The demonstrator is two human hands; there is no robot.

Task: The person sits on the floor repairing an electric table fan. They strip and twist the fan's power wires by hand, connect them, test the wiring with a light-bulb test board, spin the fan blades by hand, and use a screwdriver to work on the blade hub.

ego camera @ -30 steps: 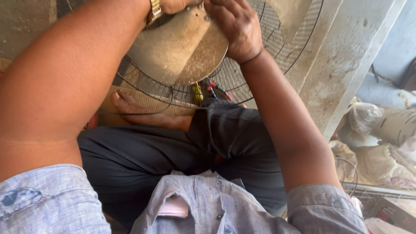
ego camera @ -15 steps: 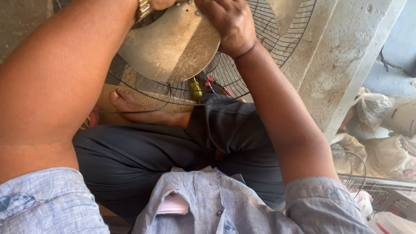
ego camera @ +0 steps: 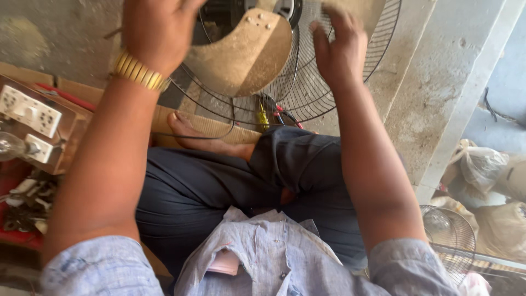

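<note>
Both hands raised over a fan lying on the floor before the seated person. Left hand [ego camera: 156, 33], fingers cut off by the frame edge, grip cannot be told, hovers above the dusty blade [ego camera: 246, 55]. Right hand [ego camera: 337, 52], fingers spread and released, over the wire guard [ego camera: 323, 98].

— What sort of place is this?

— A small repair workshop for electrical goods, set up at floor level. The person sits cross-legged on a rough concrete floor [ego camera: 55, 38] with a dusty fan blade [ego camera: 241, 55] and its wire guard [ego camera: 307, 93] in front of them.

— What else shows it?

— At the left edge, a wooden test board [ego camera: 49, 126] with white sockets and a bulb [ego camera: 11, 145]. Screwdrivers [ego camera: 263, 115] lie under the guard, and another fan guard [ego camera: 449, 235] sits by tied plastic bags [ego camera: 482, 164] at the lower right.
</note>
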